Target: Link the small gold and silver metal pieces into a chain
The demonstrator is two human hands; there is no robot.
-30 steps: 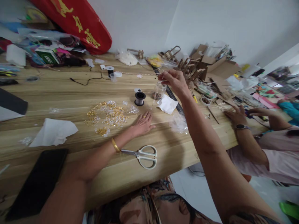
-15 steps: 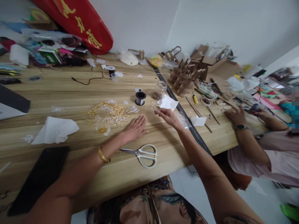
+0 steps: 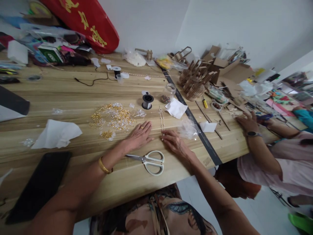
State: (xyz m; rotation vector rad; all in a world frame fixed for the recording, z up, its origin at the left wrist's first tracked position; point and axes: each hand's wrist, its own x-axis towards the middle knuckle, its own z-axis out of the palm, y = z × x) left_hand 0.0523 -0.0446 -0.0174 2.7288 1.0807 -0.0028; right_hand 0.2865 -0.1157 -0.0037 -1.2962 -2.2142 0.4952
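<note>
My left hand (image 3: 139, 135) lies flat on the wooden table (image 3: 73, 98), fingers stretched out, beside a scatter of gold and silver beads and pins (image 3: 114, 120). My right hand (image 3: 174, 143) rests on the table with its fingertips pinching the near end of a thin beaded strand (image 3: 161, 120) that lies stretched away from me. White-handled scissors (image 3: 148, 161) lie just in front of both hands. A spool of clear thread (image 3: 147, 101) and a small glass jar of beads (image 3: 168, 94) stand beyond the strand.
White paper (image 3: 56, 133) and a black phone (image 3: 39, 184) lie at my left. Folded paper (image 3: 175, 108) and a crumpled plastic bag (image 3: 187, 129) sit right of the strand. Another person's hands (image 3: 248, 121) work at the right among cardboard pieces (image 3: 195, 81). A red cloth roll (image 3: 85, 23) leans against the back wall.
My right hand came down from above the glass jar to the table in front of me, bringing the beaded strand and laying it flat. My left hand stayed in place.
</note>
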